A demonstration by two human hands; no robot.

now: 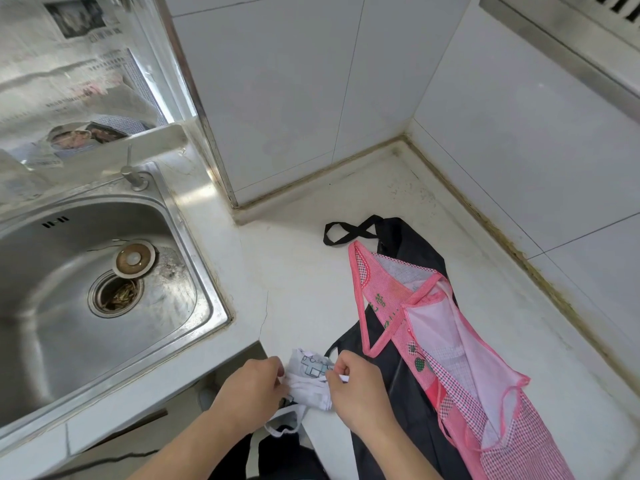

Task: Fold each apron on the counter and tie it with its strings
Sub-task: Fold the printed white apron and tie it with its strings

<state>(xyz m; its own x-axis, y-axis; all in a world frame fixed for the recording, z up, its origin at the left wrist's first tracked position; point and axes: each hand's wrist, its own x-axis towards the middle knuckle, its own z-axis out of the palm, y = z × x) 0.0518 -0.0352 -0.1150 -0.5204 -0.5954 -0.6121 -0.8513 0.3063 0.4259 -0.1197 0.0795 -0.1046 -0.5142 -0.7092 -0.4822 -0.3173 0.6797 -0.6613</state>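
At the frame's bottom centre, the left hand (pixel 251 389) and right hand (pixel 356 386) pinch a folded white apron (pixel 308 379) at the surface (pixel 304 271) edge, beside pink apron (pixel 446 344) and black apron (pixel 412 244).

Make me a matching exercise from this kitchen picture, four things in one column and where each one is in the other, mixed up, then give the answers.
Things:
1. white apron bundle
2. pink apron
3. black apron
4. drain plug

Places:
A. inside the sink, beside the drain hole
B. spread on the counter, lying over another apron
C. gripped between the left hand and right hand at the counter edge
D. on the counter, partly under another apron

Pairs: 1-C, 2-B, 3-D, 4-A
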